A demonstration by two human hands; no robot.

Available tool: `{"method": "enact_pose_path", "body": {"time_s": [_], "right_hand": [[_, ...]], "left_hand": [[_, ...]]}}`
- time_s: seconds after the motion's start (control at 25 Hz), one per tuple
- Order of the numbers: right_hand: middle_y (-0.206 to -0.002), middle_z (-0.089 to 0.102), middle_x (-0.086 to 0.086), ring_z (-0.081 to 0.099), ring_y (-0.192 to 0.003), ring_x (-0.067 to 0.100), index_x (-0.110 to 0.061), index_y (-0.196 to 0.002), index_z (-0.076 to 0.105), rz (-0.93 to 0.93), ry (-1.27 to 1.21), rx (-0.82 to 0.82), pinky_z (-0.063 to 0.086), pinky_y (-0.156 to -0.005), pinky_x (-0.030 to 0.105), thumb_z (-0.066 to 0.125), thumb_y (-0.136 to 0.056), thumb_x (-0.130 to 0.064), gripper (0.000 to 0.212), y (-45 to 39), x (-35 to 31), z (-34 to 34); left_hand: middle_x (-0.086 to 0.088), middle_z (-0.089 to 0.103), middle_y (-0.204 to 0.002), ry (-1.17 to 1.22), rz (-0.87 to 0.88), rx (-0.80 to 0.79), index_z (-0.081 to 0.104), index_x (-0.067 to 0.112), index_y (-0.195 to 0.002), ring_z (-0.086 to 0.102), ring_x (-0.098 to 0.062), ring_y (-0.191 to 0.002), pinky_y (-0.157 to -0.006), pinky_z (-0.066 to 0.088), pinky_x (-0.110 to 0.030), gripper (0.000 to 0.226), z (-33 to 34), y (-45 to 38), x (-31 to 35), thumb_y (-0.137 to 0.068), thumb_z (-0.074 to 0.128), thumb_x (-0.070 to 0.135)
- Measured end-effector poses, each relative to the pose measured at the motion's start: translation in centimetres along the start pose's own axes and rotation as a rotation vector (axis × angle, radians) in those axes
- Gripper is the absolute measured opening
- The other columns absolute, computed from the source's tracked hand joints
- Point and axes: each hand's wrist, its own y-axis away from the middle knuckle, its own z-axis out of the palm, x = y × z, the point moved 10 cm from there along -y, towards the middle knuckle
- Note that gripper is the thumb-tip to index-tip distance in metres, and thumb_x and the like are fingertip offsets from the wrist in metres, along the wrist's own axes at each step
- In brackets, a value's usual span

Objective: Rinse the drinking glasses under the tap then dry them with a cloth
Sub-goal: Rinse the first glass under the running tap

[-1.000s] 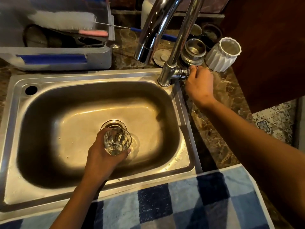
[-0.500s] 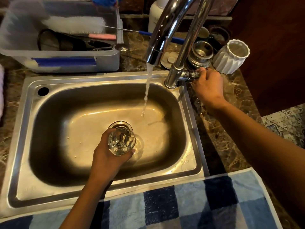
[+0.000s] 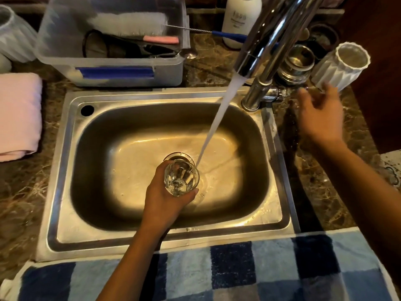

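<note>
My left hand (image 3: pixel 161 197) grips a clear drinking glass (image 3: pixel 181 175) upright over the middle of the steel sink (image 3: pixel 65 192). Water pours in a full white stream (image 3: pixel 219 118) from the chrome tap (image 3: pixel 260 40) and lands just right of the glass rim. My right hand (image 3: pixel 321 118) hovers with fingers spread just right of the tap handle (image 3: pixel 275 94), off it. A blue checked towel (image 3: pixel 238 268) lies along the counter's front edge. A folded pink cloth (image 3: pixel 17 114) lies left of the sink.
Behind the sink stands a clear plastic bin (image 3: pixel 112 70) with brushes and utensils, a white bottle (image 3: pixel 240 20), a steel strainer cup (image 3: pixel 297 64) and a white ribbed cup (image 3: pixel 342 64). Another ribbed clear cup (image 3: pixel 13 33) sits at the far left. The counter is dark marble.
The water went from off to a thin stream to a full flow. My right hand has let go of the tap handle and drawn back. The glass stays in my left hand.
</note>
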Motion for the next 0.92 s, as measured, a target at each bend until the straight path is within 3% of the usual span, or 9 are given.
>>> {"method": "enact_pose_path", "body": {"time_s": [0.12,0.2,0.28,0.36,0.48,0.64,0.76,0.84,0.92], "right_hand": [[-0.125,0.058,-0.015,0.056,-0.111,-0.007,-0.023,-0.141,0.047,-0.163,0.008,0.074,0.049,-0.089,0.011,0.05,-0.101,-0.032,0.041,5.5,-1.4,-2.3],[-0.124,0.06,-0.012,0.06,-0.109,-0.004,-0.022,-0.135,0.054,-0.228,0.024,-0.12,0.052,-0.085,0.012,0.049,-0.1,-0.026,0.035,9.7,-1.4,0.3],[-0.117,0.063,-0.017,0.063,-0.103,-0.003,-0.031,-0.133,0.055,-0.116,-0.004,-0.41,0.054,-0.077,0.011,0.051,-0.098,-0.026,0.035,13.8,-0.2,5.2],[-0.112,0.068,-0.013,0.067,-0.096,0.0,-0.04,-0.131,0.055,0.133,-0.054,-0.652,0.056,-0.073,0.016,0.054,-0.1,-0.031,0.033,17.0,1.7,10.1],[-0.104,0.076,0.0,0.074,-0.087,0.011,-0.027,-0.126,0.064,0.349,-0.035,-0.846,0.06,-0.086,0.038,0.052,-0.101,-0.042,0.032,19.2,3.4,14.9],[-0.077,0.075,0.012,0.073,-0.075,0.027,-0.009,-0.086,0.073,0.315,0.098,-0.772,0.059,-0.079,0.05,0.044,-0.103,-0.028,0.038,18.0,3.1,16.7],[-0.082,0.076,0.01,0.074,-0.076,0.022,-0.008,-0.094,0.072,0.301,0.135,-0.734,0.06,-0.078,0.046,0.044,-0.103,-0.022,0.033,17.1,2.8,16.7],[-0.083,0.076,0.008,0.074,-0.067,0.013,-0.008,-0.098,0.07,0.277,0.15,-0.737,0.061,-0.072,0.037,0.042,-0.104,-0.021,0.031,17.0,2.2,16.6],[-0.079,0.074,0.005,0.071,-0.061,0.009,-0.01,-0.092,0.069,0.187,0.209,-0.734,0.058,-0.065,0.031,0.043,-0.104,-0.022,0.03,16.9,1.4,16.5]], "left_hand": [[0.052,0.051,-0.11,0.036,-0.013,0.022,0.046,0.054,-0.119,0.049,0.025,-0.106,-0.079,0.04,0.005,0.084,-0.5,0.0,-0.1,-0.061,0.095,0.017],[0.05,0.051,-0.112,0.058,-0.028,0.009,0.045,0.056,-0.119,0.049,0.023,-0.108,-0.08,0.042,0.003,0.086,-0.4,-0.3,-0.3,-0.061,0.094,0.016],[0.04,0.053,-0.119,0.066,-0.019,-0.019,0.045,0.056,-0.12,0.051,0.017,-0.112,-0.084,0.046,-0.002,0.087,0.1,-0.9,-0.3,-0.061,0.094,0.016],[0.024,0.054,-0.129,0.077,0.012,-0.046,0.046,0.048,-0.127,0.053,0.007,-0.118,-0.091,0.049,-0.01,0.088,1.1,-1.7,-0.2,-0.06,0.094,0.019],[0.016,0.049,-0.136,0.037,0.047,-0.092,0.043,0.048,-0.132,0.052,-0.003,-0.124,-0.094,0.049,-0.014,0.088,3.0,-3.0,-0.2,-0.061,0.091,0.03],[0.032,0.046,-0.13,0.042,0.084,-0.157,0.04,0.065,-0.127,0.051,0.0,-0.123,-0.088,0.047,-0.008,0.092,4.3,-3.8,0.0,-0.059,0.089,0.027],[0.021,0.052,-0.138,0.336,0.028,-0.265,0.049,0.046,-0.138,0.054,-0.005,-0.126,-0.088,0.053,-0.02,0.082,4.2,-3.7,-0.6,-0.07,0.078,0.011],[0.0,0.059,-0.138,0.707,-0.198,-0.217,0.056,0.022,-0.137,0.06,-0.019,-0.121,-0.086,0.054,-0.035,0.062,4.1,-4.3,-2.0,-0.075,0.064,0.027],[-0.013,0.067,-0.124,0.878,-0.529,-0.17,0.067,0.011,-0.12,0.067,-0.027,-0.103,-0.075,0.055,-0.037,0.048,4.9,-4.4,-3.9,-0.086,0.057,0.043]]}}
